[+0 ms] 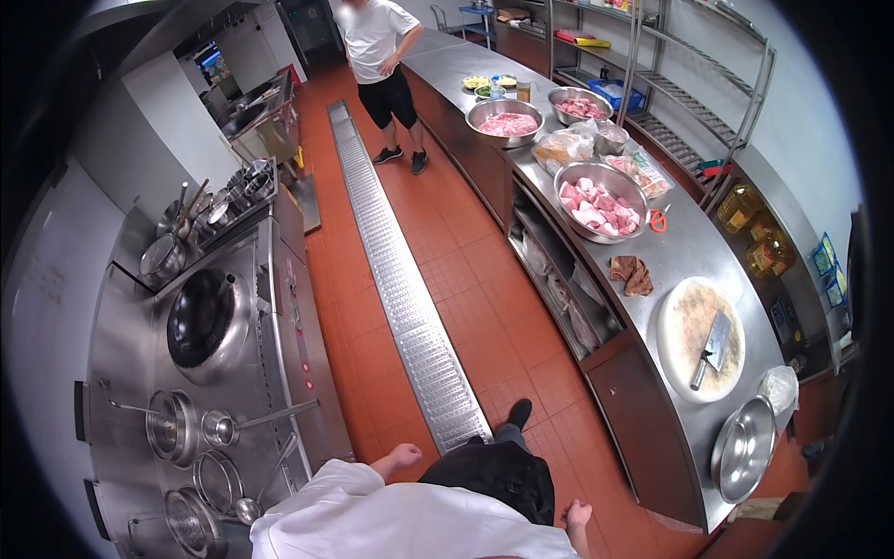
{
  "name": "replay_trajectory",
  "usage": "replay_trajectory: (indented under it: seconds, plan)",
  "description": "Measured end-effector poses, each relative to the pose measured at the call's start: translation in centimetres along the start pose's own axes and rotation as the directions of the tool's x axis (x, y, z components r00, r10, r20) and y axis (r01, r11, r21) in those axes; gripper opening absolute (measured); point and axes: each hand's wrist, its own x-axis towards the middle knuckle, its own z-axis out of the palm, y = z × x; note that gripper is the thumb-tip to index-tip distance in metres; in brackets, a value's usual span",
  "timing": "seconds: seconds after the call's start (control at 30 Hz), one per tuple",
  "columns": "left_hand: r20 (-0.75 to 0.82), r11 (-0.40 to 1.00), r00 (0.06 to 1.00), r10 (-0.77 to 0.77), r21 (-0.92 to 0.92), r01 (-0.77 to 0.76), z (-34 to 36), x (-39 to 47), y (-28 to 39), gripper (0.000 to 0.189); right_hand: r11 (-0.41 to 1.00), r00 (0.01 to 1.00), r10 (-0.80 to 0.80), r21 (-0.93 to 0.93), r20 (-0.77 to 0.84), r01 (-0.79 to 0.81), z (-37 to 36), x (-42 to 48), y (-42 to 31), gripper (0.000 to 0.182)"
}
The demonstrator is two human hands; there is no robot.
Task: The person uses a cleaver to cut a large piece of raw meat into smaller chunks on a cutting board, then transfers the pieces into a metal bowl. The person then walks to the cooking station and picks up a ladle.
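Observation:
My left hand [405, 455] hangs by my side with its fingers curled and nothing visible in it, closest to the steel stove range [328, 412]. On the other side, my right hand [577, 514] is low, also curled and without a visible object, near the front of the steel counter [670, 447]. A cleaver [716, 341] lies on a round, stained chopping block [674, 307] on that counter. Nearer me, an empty steel bowl [742, 447] sits by the counter's end. A brown cloth [631, 274] lies beyond the block.
Farther along the counter stand bowls of meat chunks [601, 209] and minced meat [506, 124], beside red-handled scissors [658, 220]. A person [380, 56] stands in the aisle past a metal floor grate [398, 279]. A wok [201, 318] and a ladle handle [279, 414] are on the range.

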Motion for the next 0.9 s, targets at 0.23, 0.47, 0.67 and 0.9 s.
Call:
replay_trajectory:
  seconds: [0.23, 0.47, 0.67, 0.9]
  plan:
    - [-0.05, 0.997, 0.998, 0.04, -0.058, -0.042, 2.9, -3.0, -1.2, 0.009, 0.997, 0.997, 0.071, 0.029, -0.033, -0.07, -6.6, -1.9, 4.7, 0.011]
    - [-0.183, 0.983, 0.966, 0.182, 0.049, -0.176, 5.9, -2.7, 2.2, 0.009, 0.97, 0.969, -0.243, 0.017, 0.051, 0.242, -9.9, 1.0, 4.9, 0.008]
    - [-0.274, 0.925, 0.892, 0.36, -0.022, -0.38, 16.4, -7.7, 4.6, 0.011, 0.978, 0.968, -0.189, -0.055, 0.167, 0.2, -16.6, 6.3, 9.5, 0.003]
    - [-0.119, 0.955, 0.981, 0.151, 0.274, -0.114, 27.5, -13.7, -10.5, 0.011, 0.995, 0.978, -0.033, 0.104, 0.205, 0.012, -30.4, 6.1, 14.7, 0.007]
